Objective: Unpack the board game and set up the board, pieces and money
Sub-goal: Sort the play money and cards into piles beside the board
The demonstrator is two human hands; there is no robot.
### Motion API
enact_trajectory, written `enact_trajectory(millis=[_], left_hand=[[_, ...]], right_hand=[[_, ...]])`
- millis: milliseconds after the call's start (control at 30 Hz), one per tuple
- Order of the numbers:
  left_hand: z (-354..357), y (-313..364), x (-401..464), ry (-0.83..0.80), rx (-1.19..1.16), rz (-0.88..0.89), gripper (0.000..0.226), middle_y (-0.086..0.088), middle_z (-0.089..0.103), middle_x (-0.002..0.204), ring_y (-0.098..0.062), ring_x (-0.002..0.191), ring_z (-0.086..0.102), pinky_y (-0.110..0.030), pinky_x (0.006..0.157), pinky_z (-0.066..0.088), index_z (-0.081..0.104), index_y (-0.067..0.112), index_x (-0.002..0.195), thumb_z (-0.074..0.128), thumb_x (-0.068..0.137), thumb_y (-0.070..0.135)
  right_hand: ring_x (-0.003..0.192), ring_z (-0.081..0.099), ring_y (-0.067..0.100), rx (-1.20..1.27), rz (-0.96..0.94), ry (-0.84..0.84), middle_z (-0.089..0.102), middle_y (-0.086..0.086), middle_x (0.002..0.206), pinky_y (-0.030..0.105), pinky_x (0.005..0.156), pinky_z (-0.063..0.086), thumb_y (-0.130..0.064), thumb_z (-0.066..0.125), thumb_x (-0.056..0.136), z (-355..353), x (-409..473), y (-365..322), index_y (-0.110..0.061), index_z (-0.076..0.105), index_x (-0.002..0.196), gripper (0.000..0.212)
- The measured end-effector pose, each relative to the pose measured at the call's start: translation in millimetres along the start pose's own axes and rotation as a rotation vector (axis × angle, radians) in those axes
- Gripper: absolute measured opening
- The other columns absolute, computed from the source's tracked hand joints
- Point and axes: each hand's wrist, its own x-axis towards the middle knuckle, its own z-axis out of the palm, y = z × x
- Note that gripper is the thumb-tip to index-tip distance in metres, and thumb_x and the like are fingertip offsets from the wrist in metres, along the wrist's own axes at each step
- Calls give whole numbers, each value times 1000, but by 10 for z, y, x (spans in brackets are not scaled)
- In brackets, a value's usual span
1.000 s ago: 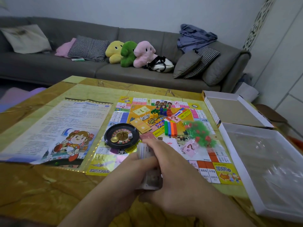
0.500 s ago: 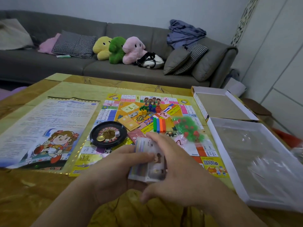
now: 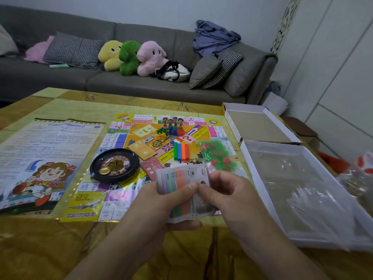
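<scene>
Both hands are holding a fanned stack of play money (image 3: 182, 190) above the near edge of the game board (image 3: 121, 136). The left hand (image 3: 159, 207) is cupping the stack from below, fingers curled under its near end and thumb pressing on top. The right hand (image 3: 228, 190) is pinching the rightmost note between thumb and forefinger, the other fingers curled behind it. The notes are showing purple, green, orange and grey bands.

The board is lying flat on the yellow table (image 3: 40, 239). Sitting on its near-left part is a black roulette wheel (image 3: 114, 165), with a white die (image 3: 126, 164) and a gold coin (image 3: 104, 170) in its bowl. At the centre, four coloured sticks (image 3: 181, 151) are lying side by side, with an orange card deck (image 3: 141, 149) just to their left and a red card deck (image 3: 152, 167) nearer, partly behind the money. Small player figures (image 3: 168, 131) are clustering farther back. A clear bag of green and red pieces (image 3: 218, 156) is resting on the board's right part.

A printed rules sheet (image 3: 46, 154) is lying left of the board. To the right, the box lid (image 3: 260, 126) is lying open side up, and the box tray (image 3: 302, 190), nearer, is holding crumpled clear plastic.
</scene>
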Motion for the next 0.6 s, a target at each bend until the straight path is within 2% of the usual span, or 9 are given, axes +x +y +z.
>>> enact_trajectory(millis=[133, 233, 333, 500, 600], left_hand=[[78, 6, -37, -36, -51, 3, 23, -21, 78, 98, -40, 85, 78, -40, 52, 64, 73, 4, 108, 73, 85, 2], [123, 5, -72, -39, -44, 35, 25, -21, 79, 98, -40, 84, 78, -42, 54, 64, 71, 3, 109, 72, 84, -3], [155, -21, -91, -33, -18, 61, 31, -20, 79, 98, -39, 83, 78, -41, 53, 64, 70, 3, 111, 75, 81, -1], [192, -64, -103, 18, 46, 102, 41, -19, 79, 93, -38, 81, 78, -39, 52, 64, 69, 3, 110, 82, 72, 4], [210, -58, -93, 30, 26, 96, 37, -18, 79, 92, -35, 79, 79, -37, 50, 63, 70, 3, 108, 81, 73, 6]], right_hand=[[78, 75, 15, 17, -33, 77, 78, 3, 88, 29, 65, 59, -21, 80, 91, -79, -61, -3, -20, 80, 95, 4], [75, 76, 16, 33, -27, 86, 79, 2, 87, 29, 64, 58, -20, 78, 92, -158, -118, -26, -20, 80, 94, 3], [75, 76, 21, 102, -4, 61, 79, 5, 88, 32, 66, 59, -18, 76, 93, -228, -170, -36, -17, 80, 96, 5], [83, 78, 22, 129, 30, 7, 80, 6, 94, 24, 65, 58, -15, 73, 95, -250, -177, -35, -12, 78, 101, 9], [78, 77, 21, 148, 28, 37, 80, 7, 92, 24, 61, 57, -14, 73, 95, -263, -150, -30, -14, 79, 100, 8]])
